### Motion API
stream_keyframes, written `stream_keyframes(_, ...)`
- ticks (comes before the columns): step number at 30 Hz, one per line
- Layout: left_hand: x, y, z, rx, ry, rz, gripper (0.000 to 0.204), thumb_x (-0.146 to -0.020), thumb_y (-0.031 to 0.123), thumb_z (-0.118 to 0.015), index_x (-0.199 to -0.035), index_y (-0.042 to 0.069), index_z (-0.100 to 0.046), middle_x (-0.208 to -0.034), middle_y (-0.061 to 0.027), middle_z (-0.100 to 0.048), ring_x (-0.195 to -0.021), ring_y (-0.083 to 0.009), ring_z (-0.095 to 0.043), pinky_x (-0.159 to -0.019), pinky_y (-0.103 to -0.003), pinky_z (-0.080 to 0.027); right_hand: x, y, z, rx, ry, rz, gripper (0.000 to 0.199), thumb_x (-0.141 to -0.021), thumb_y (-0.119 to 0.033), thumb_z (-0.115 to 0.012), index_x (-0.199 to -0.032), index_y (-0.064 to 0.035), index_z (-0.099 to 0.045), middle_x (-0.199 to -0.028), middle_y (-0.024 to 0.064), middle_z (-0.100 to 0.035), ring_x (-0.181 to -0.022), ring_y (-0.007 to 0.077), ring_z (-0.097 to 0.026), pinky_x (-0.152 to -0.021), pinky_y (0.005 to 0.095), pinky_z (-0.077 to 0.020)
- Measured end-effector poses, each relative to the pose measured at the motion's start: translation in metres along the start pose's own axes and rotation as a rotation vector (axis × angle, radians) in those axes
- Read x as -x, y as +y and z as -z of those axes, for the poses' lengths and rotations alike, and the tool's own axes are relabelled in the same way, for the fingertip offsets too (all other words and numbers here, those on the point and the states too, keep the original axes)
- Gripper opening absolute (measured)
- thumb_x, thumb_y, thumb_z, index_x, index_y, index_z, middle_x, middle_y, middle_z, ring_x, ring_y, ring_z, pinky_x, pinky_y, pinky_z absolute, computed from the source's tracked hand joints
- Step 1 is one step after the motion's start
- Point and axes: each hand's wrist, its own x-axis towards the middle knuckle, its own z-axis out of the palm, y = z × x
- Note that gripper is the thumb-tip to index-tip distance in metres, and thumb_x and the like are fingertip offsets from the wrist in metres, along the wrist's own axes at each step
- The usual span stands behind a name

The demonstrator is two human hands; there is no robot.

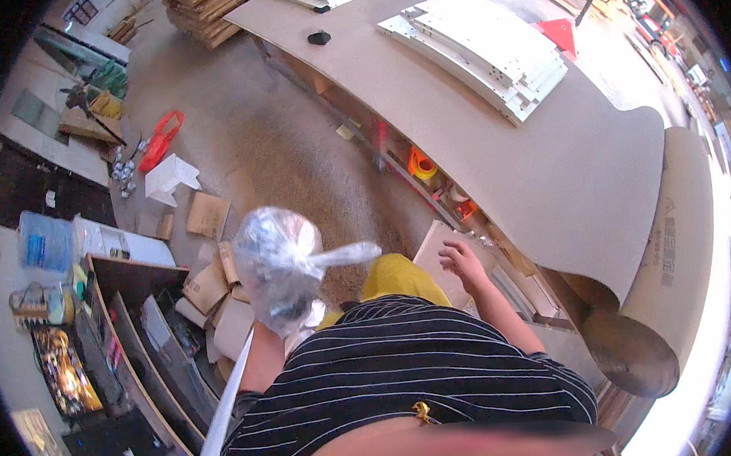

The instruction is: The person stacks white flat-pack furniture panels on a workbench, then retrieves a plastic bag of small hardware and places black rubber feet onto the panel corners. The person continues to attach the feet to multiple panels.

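Observation:
A crumpled clear plastic bag (276, 264) is at my left side, its twisted end pointing right. My left forearm (264, 354) reaches up to the bag, which hides my left hand and its fingers. I cannot make out what is inside the bag. Beside that forearm runs a long white strip (227, 407), slanting down to the lower left. My right hand (461, 265) is held out near the side of the workbench, fingers apart and nothing in them.
A workbench covered with brown board (460, 120) stretches along the right, bearing stacked white panels (484, 46). A large paper roll (677, 265) stands at its near end. Tape rolls (420, 163) sit on a shelf beneath. Flattened cardboard (209, 215) and a shelf unit (141, 354) are on the left.

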Motion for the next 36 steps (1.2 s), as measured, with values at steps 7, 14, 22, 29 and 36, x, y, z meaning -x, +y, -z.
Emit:
stream_keyframes(7, -0.208, -0.025, -0.038, -0.004, -0.107, 0.146, 0.068, -0.086, 0.058, -0.046, -0.136, 0.012, -0.038, -0.133, -0.0086, -0.046, -0.119, -0.0287, -0.047, -0.099, -0.047, -0.041, -0.123, -0.034, -0.033, -0.188, 0.19, -0.065, 0.037, -0.089, -0.02, -0.051, -0.122, -0.0033, -0.049, -0.099, 0.0093, -0.061, -0.078, 0.0146, -0.057, -0.07, 0.0276, -0.048)
stream_keyframes(14, -0.381, -0.007, -0.058, -0.035, -0.06, 0.256, 0.067, -0.086, 0.056, -0.049, -0.136, 0.012, -0.039, -0.131, -0.0079, -0.048, -0.118, -0.0275, -0.048, -0.098, -0.046, -0.042, -0.318, -0.198, -0.093, 0.564, 0.026, 0.303, 0.043, -0.088, -0.03, -0.052, -0.12, -0.001, -0.054, -0.1, 0.0137, -0.064, -0.088, 0.0205, -0.061, -0.078, 0.0324, -0.0486)
stream_keyframes(22, -0.573, -0.007, -0.103, -0.02, -0.153, 0.41, 0.066, -0.087, 0.054, -0.051, -0.135, 0.011, -0.04, -0.13, -0.0071, -0.05, -0.117, -0.0262, -0.05, -0.098, -0.045, -0.042, -0.402, -0.295, -0.104, 0.685, 0.106, 0.251, 0.041, -0.089, -0.031, -0.054, -0.123, -0.0075, -0.053, -0.114, 0.0163, -0.061, -0.102, 0.0302, -0.061, -0.09, 0.0387, -0.0468)
stream_keyframes(29, -0.751, -0.068, -0.158, 0.148, -0.302, 0.679, 0.064, -0.087, 0.053, -0.054, -0.134, 0.011, -0.041, -0.128, -0.0064, -0.052, -0.116, -0.025, -0.051, -0.098, -0.043, -0.042, -0.434, -0.292, -0.104, 0.057, 0.465, -0.019, 0.04, -0.09, -0.024, -0.055, -0.124, -0.0036, -0.051, -0.108, 0.0127, -0.063, -0.091, 0.0174, -0.061, -0.08, 0.03, -0.0491)
stream_keyframes(36, -0.894, -0.158, -0.261, 0.15, -0.535, 0.85, 0.067, -0.077, 0.036, -0.073, -0.132, 0.014, -0.042, -0.125, -0.0076, -0.054, -0.114, -0.0262, -0.052, -0.096, -0.043, -0.045, -0.467, -0.341, -0.128, -0.161, 0.649, 0.07, 0.035, -0.092, -0.016, -0.05, -0.124, -0.0023, -0.048, -0.105, 0.0102, -0.061, -0.086, 0.0152, -0.058, -0.079, 0.0305, -0.0482)
